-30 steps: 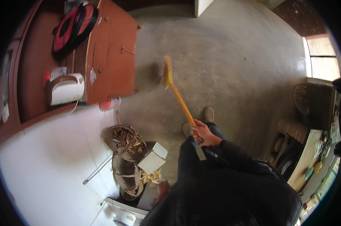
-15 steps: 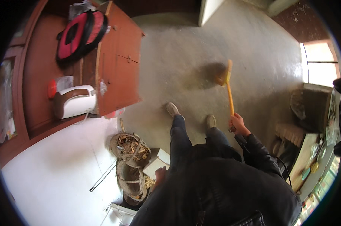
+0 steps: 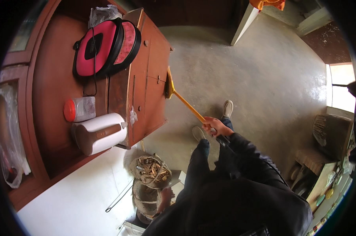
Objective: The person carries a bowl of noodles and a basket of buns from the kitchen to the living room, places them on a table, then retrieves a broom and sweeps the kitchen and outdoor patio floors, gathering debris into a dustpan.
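My right hand [image 3: 218,127] is closed round the end of a broom's yellow handle. The broom [image 3: 189,107] reaches away to the left, and its head is at the lower front of the red-brown cabinet [image 3: 148,106]. Whether the bristles touch the cabinet cannot be made out. My left hand [image 3: 166,198] hangs low beside my left leg, near woven baskets; its fingers are blurred and no held thing shows. One basket [image 3: 151,172] is filled with wood scraps. My shoes stand on the grey concrete floor [image 3: 260,74], one ahead of the other.
On the cabinet lie a pink and black appliance [image 3: 97,47], a red-lidded jar [image 3: 80,109] and a white and brown kettle [image 3: 101,133]. A metal rod [image 3: 119,196] leans by the white wall. At right stands a dark brick-edged structure [image 3: 315,159]. A door edge [image 3: 245,24] juts out at the far side.
The broom head has swung left across the floor to the cabinet front, with my right hand moving left too. My right foot has moved forward. The whole view has shifted.
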A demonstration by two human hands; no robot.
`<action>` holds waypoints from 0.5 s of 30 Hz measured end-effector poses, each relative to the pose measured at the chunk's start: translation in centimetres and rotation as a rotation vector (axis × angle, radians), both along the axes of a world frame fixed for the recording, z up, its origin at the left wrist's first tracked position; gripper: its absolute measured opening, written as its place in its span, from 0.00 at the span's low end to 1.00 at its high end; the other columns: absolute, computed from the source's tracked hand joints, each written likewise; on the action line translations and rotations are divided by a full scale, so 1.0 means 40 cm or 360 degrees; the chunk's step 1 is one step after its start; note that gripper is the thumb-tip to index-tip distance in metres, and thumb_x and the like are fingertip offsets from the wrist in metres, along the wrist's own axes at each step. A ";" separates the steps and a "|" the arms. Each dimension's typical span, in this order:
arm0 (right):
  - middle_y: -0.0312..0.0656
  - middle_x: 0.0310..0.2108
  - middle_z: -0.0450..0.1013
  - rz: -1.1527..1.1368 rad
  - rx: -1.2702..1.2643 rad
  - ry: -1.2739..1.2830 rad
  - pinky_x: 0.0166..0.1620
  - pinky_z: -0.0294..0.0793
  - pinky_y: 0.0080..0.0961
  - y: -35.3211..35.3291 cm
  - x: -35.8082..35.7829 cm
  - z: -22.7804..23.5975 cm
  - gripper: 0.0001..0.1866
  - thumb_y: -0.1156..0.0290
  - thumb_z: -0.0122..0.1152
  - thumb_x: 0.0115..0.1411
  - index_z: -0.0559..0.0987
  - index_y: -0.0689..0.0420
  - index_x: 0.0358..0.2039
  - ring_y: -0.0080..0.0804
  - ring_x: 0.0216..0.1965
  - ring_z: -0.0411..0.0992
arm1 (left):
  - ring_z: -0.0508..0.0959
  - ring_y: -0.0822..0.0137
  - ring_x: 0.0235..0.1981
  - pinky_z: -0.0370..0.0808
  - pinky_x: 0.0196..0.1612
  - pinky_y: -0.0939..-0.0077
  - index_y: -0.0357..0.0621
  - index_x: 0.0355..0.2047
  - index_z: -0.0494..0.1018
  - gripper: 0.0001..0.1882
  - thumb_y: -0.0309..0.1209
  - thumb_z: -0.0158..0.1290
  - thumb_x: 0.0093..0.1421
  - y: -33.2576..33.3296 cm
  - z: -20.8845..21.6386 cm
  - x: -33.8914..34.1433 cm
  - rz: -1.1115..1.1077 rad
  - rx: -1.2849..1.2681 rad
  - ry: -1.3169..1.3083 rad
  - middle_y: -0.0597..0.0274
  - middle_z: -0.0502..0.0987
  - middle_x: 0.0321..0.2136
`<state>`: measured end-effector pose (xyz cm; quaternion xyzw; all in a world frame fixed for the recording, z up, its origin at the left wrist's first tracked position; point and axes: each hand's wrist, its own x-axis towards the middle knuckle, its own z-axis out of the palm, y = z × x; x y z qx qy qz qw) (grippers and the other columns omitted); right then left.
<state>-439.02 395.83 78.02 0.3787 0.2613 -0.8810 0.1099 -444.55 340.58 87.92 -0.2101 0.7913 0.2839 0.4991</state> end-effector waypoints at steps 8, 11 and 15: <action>0.35 0.25 0.71 -0.0152 0.0048 -0.0348 0.20 0.66 0.22 0.244 0.019 -0.038 0.15 0.70 0.56 0.63 0.74 0.51 0.51 0.25 0.19 0.68 | 0.79 0.62 0.19 0.79 0.23 0.65 0.37 0.28 0.73 0.16 0.39 0.50 0.65 0.088 0.049 0.046 -0.0911 0.0076 0.0215 0.57 0.76 0.20; 0.35 0.25 0.69 -0.0691 -0.0057 -0.0678 0.19 0.64 0.21 0.253 0.029 0.057 0.11 0.68 0.54 0.67 0.71 0.51 0.49 0.21 0.18 0.64 | 0.80 0.61 0.20 0.78 0.23 0.63 0.39 0.29 0.72 0.14 0.38 0.54 0.63 0.184 0.022 0.069 -0.0782 -0.0011 0.0212 0.57 0.76 0.20; 0.34 0.24 0.65 -0.0879 -0.0053 -0.0476 0.21 0.61 0.19 0.290 -0.027 0.125 0.14 0.70 0.53 0.68 0.69 0.49 0.53 0.20 0.20 0.62 | 0.82 0.53 0.29 0.77 0.30 0.55 0.47 0.30 0.71 0.17 0.41 0.65 0.48 0.278 -0.024 0.088 -0.1983 -0.0278 0.0325 0.59 0.80 0.24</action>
